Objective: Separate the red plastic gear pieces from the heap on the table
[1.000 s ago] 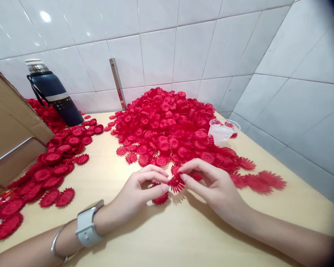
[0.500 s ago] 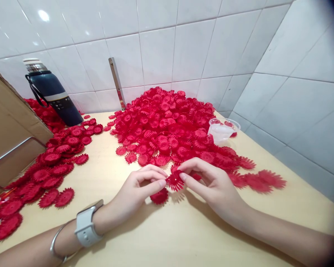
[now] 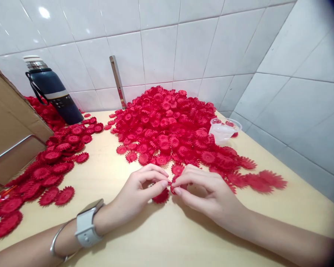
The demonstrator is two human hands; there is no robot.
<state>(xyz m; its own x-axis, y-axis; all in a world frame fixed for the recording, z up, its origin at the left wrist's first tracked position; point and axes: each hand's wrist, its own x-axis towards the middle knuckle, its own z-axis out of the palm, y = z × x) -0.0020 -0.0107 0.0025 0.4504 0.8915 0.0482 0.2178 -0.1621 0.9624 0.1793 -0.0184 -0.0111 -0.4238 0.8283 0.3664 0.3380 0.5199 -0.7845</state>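
My left hand (image 3: 136,193) and my right hand (image 3: 204,193) meet fingertip to fingertip low over the wooden table (image 3: 161,237). Together they pinch a small red plastic flower piece (image 3: 172,187), now mostly hidden between the fingers. Another red flower piece (image 3: 160,196) lies on the table just under my left fingers. A big heap of red flower pieces (image 3: 169,126) rises right behind the hands. A white watch and a bracelet sit on my left wrist.
A second spread of red flower pieces (image 3: 44,170) covers the left side beside a cardboard box (image 3: 11,129). A dark blue flask (image 3: 54,94) stands at the back left. A clear plastic cup (image 3: 224,130) lies at the heap's right. White tiled walls close in behind and right.
My right fingers have curled in over the held flower, which showed fanned out before and is now nearly covered. Both hands stay in the same spot.
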